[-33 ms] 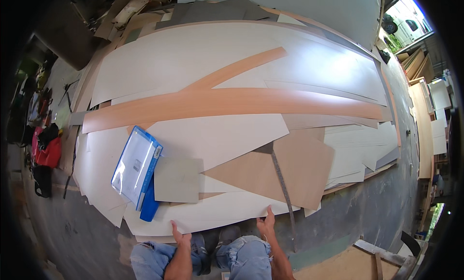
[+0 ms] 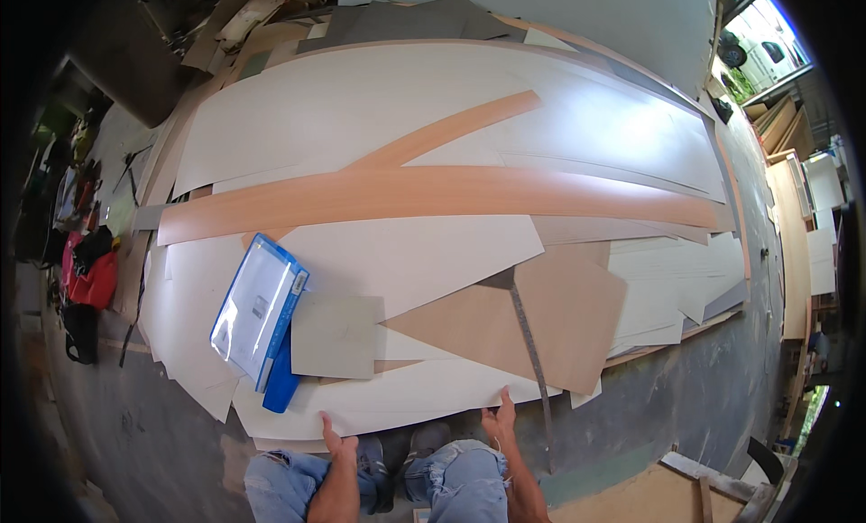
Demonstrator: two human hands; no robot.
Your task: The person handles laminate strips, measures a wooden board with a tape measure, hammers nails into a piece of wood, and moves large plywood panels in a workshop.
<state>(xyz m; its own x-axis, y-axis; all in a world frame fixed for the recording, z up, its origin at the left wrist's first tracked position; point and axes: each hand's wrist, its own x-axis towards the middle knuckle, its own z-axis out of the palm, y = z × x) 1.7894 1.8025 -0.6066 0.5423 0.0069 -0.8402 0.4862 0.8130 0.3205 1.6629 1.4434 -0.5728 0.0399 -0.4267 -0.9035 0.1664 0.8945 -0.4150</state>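
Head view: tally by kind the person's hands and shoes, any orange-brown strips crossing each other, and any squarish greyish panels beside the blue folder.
Left hand and right hand: 2
Shoes: 2
Crossing orange-brown strips: 2
Squarish greyish panel: 1
Total: 7

I'm working in what is looking like a workshop — cut white and wood-toned sheets point(image 2: 415, 257) layering over a grey floor point(image 2: 667, 401), boards point(image 2: 781, 126) leaning at right, a white vehicle point(image 2: 758, 64) standing outside.
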